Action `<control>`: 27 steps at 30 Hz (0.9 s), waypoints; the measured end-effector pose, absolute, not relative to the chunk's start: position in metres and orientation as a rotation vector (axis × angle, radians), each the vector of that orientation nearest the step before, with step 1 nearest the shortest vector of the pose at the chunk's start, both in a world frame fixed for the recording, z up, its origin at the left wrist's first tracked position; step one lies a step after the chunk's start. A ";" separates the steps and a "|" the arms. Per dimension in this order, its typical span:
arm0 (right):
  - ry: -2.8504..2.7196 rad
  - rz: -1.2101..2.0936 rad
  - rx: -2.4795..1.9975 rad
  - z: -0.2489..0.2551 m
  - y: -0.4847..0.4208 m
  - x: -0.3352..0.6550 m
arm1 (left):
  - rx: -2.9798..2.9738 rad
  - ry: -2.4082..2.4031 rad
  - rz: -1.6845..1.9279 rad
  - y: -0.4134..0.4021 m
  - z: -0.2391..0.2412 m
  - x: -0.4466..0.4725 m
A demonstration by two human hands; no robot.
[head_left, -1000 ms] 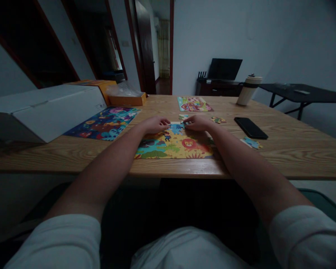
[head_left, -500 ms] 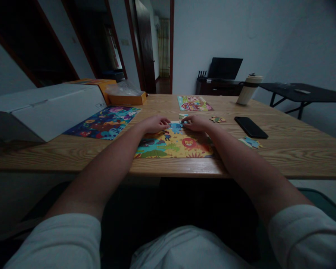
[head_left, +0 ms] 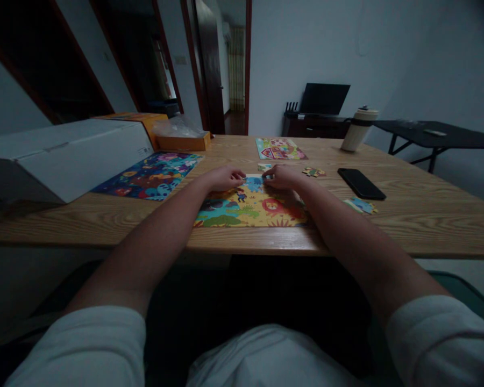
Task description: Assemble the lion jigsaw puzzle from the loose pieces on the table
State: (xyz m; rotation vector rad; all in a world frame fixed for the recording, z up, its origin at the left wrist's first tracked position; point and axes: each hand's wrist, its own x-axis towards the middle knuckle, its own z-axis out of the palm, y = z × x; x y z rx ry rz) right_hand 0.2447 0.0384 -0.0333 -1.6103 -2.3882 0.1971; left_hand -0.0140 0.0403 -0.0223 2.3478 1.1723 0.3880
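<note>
A colourful jigsaw puzzle [head_left: 250, 209] lies near the table's front edge, showing a lion, a crocodile and a small figure. At its far side is a puzzle piece [head_left: 253, 184] with a blue elephant. My left hand [head_left: 225, 178] rests on the left of this piece, fingers bent and closed at its edge. From the right, my right hand [head_left: 281, 177] curls its fingers down on the piece's other edge. The fingertips are small and partly hidden. Just beyond the hands lies a loose piece [head_left: 265, 167]. More loose pieces [head_left: 313, 172] are right of my right hand.
A black phone [head_left: 361, 184] lies on the right, with light-blue pieces [head_left: 362, 205] in front of it. Farther back are a pink-green picture sheet [head_left: 280, 149] and a cream tumbler [head_left: 358, 130]. On the left stand a white box [head_left: 76, 156], a dark-blue puzzle [head_left: 153, 176] and an orange tray [head_left: 185, 142].
My right fingers have shifted very slightly at the elephant piece's far edge. Both arms and the other things stay nearly where they were.
</note>
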 end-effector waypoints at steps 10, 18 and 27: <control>-1.828 0.230 -1.343 0.067 0.006 0.299 | 2.438 1.224 0.268 0.036 -0.019 -0.014; -2.051 0.333 -1.821 0.029 0.002 0.386 | 2.454 1.224 0.233 0.042 -0.021 -0.014; -2.253 0.151 -1.874 -0.038 0.008 0.358 | 2.456 1.223 0.271 0.041 -0.020 -0.015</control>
